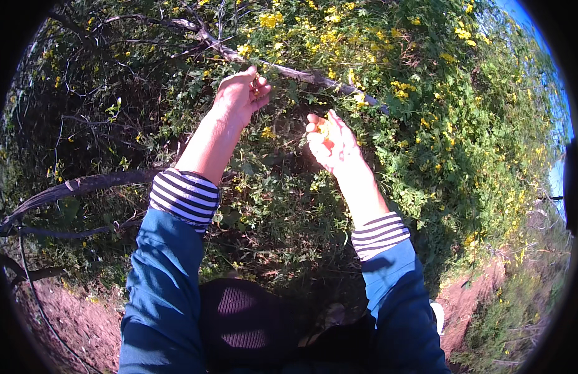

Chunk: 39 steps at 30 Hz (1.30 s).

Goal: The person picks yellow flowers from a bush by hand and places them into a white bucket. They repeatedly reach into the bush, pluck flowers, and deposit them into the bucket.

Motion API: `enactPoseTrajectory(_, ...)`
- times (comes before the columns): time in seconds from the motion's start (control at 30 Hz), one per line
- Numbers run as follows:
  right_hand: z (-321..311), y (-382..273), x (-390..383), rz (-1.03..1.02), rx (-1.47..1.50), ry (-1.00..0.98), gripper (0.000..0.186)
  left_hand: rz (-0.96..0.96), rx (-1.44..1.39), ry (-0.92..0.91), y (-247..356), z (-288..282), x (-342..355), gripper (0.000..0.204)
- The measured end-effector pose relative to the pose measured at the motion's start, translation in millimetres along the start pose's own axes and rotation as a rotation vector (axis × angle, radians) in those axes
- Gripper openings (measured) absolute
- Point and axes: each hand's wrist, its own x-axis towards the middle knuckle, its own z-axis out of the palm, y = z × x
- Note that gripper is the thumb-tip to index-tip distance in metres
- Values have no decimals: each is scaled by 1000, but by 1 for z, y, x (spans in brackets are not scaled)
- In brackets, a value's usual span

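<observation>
My left hand (242,93) is raised at the middle of the view, just below a bare grey branch. Its fingers are curled in, and what lies between them is too small to make out. Lower and to the right, my right hand (334,144) is turned palm up with its fingers bent around a small bunch of yellow flowers (324,129). Strong sunlight washes out part of that palm. Between the hands, a little yellow flower cluster (268,132) shows among the leaves.
A dry branch (301,76) slants across the bush behind both hands. Yellow blossoms (271,20) dot the green foliage, thickest above and to the right. A thick curved branch (89,182) juts in from the left. Reddish bare soil (83,318) shows at the lower left.
</observation>
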Motion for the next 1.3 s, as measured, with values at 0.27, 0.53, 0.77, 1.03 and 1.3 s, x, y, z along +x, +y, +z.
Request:
enactPoseTrajectory(0.27, 32, -40, 16, 118, -221, -33, 77, 69, 154, -17, -10, -17, 6, 13)
enactPoseTrajectory(0.53, 19, -19, 22, 242, -67, -505, 29, 56, 316, 38, -20, -7, -4, 18)
enactPoseTrajectory(0.77, -3, -4, 6, 83, -223, -496, 26, -169, 272, -178, -39, 20, -31, 32)
enactPoseTrajectory(1.03, -3, 2, -17, 250, -182, -127, 59, -10, 470, -386, -45, 26, -47, 24)
enactPoseTrajectory(1.3, 5, 29, -53, 206, -141, -170, 25, 145, 372, -329, -56, 32, -44, 19)
